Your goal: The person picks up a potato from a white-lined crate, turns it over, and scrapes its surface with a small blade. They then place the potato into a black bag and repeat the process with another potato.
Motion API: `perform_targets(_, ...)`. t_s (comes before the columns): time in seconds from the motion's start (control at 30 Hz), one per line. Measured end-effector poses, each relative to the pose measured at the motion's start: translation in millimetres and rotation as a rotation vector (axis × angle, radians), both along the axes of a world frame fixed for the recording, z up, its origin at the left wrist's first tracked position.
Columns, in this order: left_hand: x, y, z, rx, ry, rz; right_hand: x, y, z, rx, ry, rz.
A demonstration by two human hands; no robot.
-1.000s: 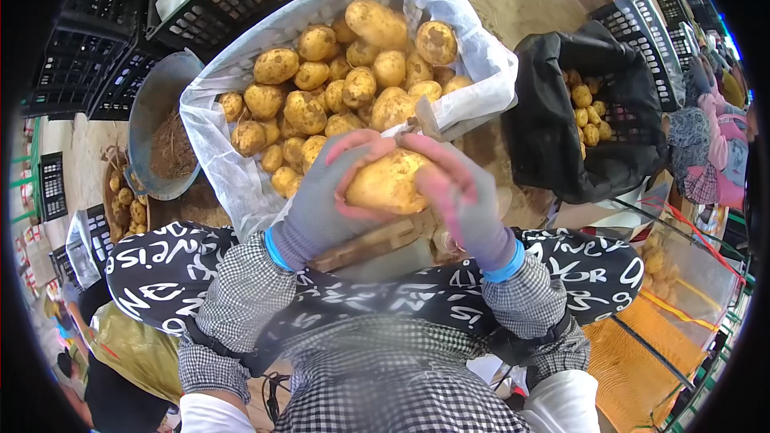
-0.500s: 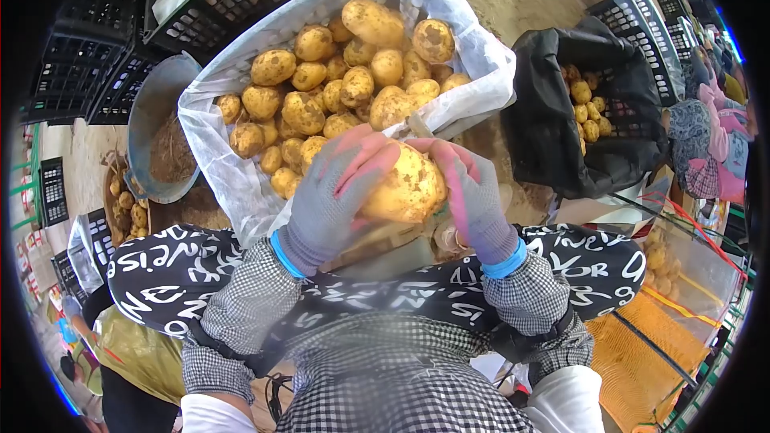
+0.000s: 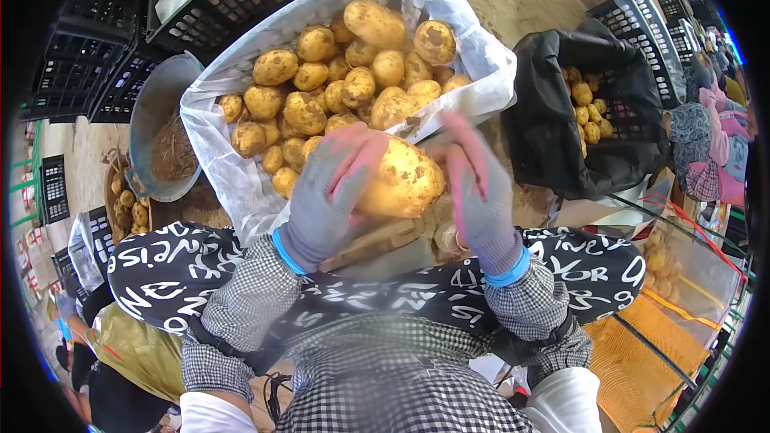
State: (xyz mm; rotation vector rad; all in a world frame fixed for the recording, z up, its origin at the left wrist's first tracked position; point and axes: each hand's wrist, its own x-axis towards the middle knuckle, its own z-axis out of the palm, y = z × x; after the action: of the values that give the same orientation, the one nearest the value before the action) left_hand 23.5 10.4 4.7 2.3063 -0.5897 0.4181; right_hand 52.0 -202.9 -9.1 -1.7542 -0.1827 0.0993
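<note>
My left hand point(image 3: 333, 192), in a grey and pink glove, is wrapped round the left side of a large potato point(image 3: 405, 180) with brown soil patches. Just right of that potato is my right hand point(image 3: 477, 192), gloved the same way, its fingers raised and apart and somewhat blurred. Whether its fingertips touch the potato is hard to tell. Behind both hands, a crate lined with white cloth point(image 3: 216, 140) holds many soil-marked potatoes point(image 3: 305, 112).
On the right, a black-lined crate point(image 3: 533, 112) holds smaller potatoes. A grey-blue tub point(image 3: 144, 112) with soil stands at left, beside a basket of potatoes point(image 3: 128, 212). Black crates point(image 3: 241, 4) are stacked at upper left. Other people point(image 3: 714, 136) are at far right.
My right hand has lifted away from the potato's right side, its fingers now higher. My left hand still holds the potato, which is almost in the same place.
</note>
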Motion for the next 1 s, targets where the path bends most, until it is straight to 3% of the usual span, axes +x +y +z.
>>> perform_targets(0.03,0,1,0,0.014,-0.003,0.003,1,1,5,0.001,-0.05,-0.031)
perform_targets(0.07,1,2,1,0.028,-0.007,0.006,0,-2,17,0.107,0.068,-0.047)
perform_targets(0.2,2,12,-6,0.108,0.032,-0.007,-3,-14,26,0.162,0.251,0.172)
perform_targets(0.3,2,15,-6,0.12,0.018,0.004,-6,-14,29,0.098,0.194,0.357)
perform_targets(0.4,2,15,-1,0.079,0.095,0.01,-14,-19,35,0.238,0.375,0.361)
perform_targets(0.47,2,13,3,-0.093,0.216,0.017,-10,-20,35,0.252,0.394,0.32)
perform_targets(0.53,-3,4,3,-0.296,0.377,0.067,0,-21,30,0.117,0.203,0.271)
perform_targets(0.57,-7,-6,0,-0.573,0.496,0.058,4,-21,30,0.048,0.105,0.246)
perform_targets(0.63,-12,-28,-9,-1.124,0.723,0.032,-7,-11,31,0.485,0.443,0.226)
perform_targets(0.67,-7,-32,-15,-0.849,0.512,0.033,-8,-8,28,0.497,0.465,0.175)
perform_targets(0.77,17,-37,-10,-0.508,0.52,0.003,-2,-34,7,0.513,0.398,0.02)
perform_targets(0.8,30,-40,-5,-0.355,0.557,0.101,5,-47,8,0.581,0.336,-0.064)
perform_targets(0.83,48,-36,-17,-0.239,0.471,0.158,19,-62,26,0.7,0.411,-0.183)
perform_targets(0.87,70,-32,-34,-0.122,0.38,0.213,40,-84,32,0.767,0.319,-0.328)
perform_targets(0.93,118,-19,-56,0.212,0.687,0.269,76,-137,52,0.819,0.285,-0.408)
perform_targets(1.0,160,-27,-63,0.218,0.982,0.293,107,-196,39,0.762,0.253,-0.74)
